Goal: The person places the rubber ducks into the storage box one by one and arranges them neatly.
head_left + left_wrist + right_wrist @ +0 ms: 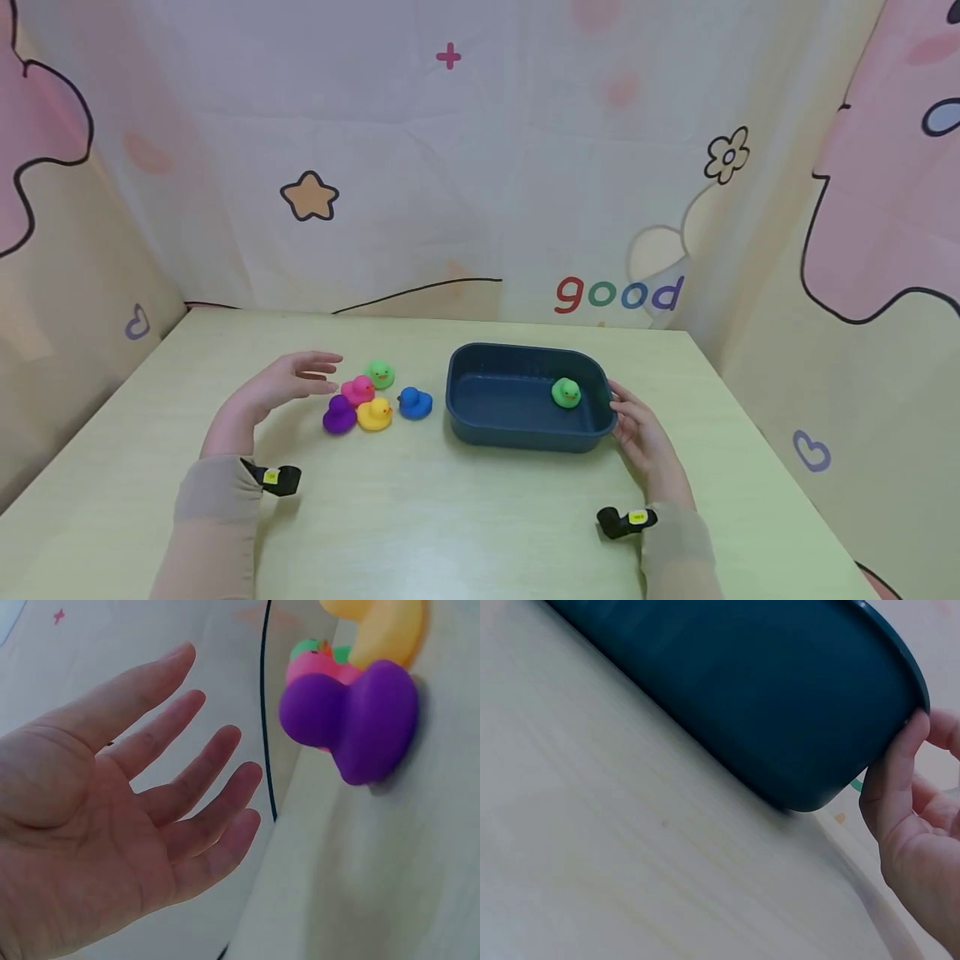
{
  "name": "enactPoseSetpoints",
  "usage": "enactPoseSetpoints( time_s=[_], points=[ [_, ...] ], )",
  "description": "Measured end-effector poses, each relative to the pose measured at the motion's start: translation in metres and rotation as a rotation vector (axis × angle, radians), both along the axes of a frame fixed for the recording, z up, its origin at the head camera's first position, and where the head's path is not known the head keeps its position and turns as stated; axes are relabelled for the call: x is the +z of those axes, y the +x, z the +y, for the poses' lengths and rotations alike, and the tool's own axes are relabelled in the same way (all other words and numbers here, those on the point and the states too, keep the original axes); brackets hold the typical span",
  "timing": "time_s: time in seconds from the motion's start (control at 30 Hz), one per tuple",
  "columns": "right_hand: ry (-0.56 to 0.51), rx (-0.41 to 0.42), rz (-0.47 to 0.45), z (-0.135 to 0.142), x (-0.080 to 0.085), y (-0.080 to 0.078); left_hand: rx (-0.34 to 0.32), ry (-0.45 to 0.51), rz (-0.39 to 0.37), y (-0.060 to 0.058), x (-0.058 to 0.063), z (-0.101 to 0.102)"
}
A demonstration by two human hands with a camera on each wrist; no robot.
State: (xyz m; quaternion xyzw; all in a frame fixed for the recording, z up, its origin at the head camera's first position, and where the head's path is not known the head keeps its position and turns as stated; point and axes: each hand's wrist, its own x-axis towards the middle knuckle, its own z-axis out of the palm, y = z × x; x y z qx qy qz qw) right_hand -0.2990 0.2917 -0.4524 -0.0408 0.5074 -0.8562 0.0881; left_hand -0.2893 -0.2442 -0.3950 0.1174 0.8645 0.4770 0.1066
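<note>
My left hand (285, 385) hovers above the table beside a cluster of toy ducks, its fingers spread and holding nothing. Nearest to it are the purple duck (341, 415) and the pink duck (358, 389). A yellow duck (374, 414), a green duck (380, 374) and a blue duck (416, 403) stand close by. In the left wrist view the purple duck (352, 720) covers most of the pink one. My right hand (640, 429) rests its fingertips against the right end of a dark blue bin (510, 437). Inside that bin, towards the right, sits another green duck (567, 393).
The pale wooden table (435, 525) ends at a printed cloth backdrop (450, 183) behind and at both sides. The bin stands right of the ducks, a short gap from the blue one. Each wrist wears a black camera.
</note>
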Motion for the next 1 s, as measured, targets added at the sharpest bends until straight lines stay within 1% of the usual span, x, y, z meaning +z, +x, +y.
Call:
enactPoseSetpoints(
  time_s=[0.13,0.33,0.43,0.5,0.7,1.0],
  points=[
    [-0.006,0.011,0.008,0.000,0.000,0.001,-0.022,-0.002,-0.033,-0.002,-0.010,-0.003],
    [-0.001,0.009,-0.008,-0.001,0.001,0.002,-0.049,-0.012,-0.117,-0.006,-0.023,-0.004],
    [0.002,0.006,-0.006,-0.001,0.001,0.002,-0.076,-0.030,-0.139,-0.009,-0.027,-0.003],
    [0.001,0.008,-0.001,-0.001,0.001,0.002,-0.082,-0.030,-0.143,-0.010,-0.030,-0.003],
    [-0.008,0.018,0.011,0.001,0.001,0.001,-0.104,-0.029,-0.126,-0.011,-0.033,-0.001],
    [-0.011,0.020,0.007,0.002,0.001,0.001,-0.139,-0.036,-0.133,-0.009,-0.031,-0.002]
  ],
)
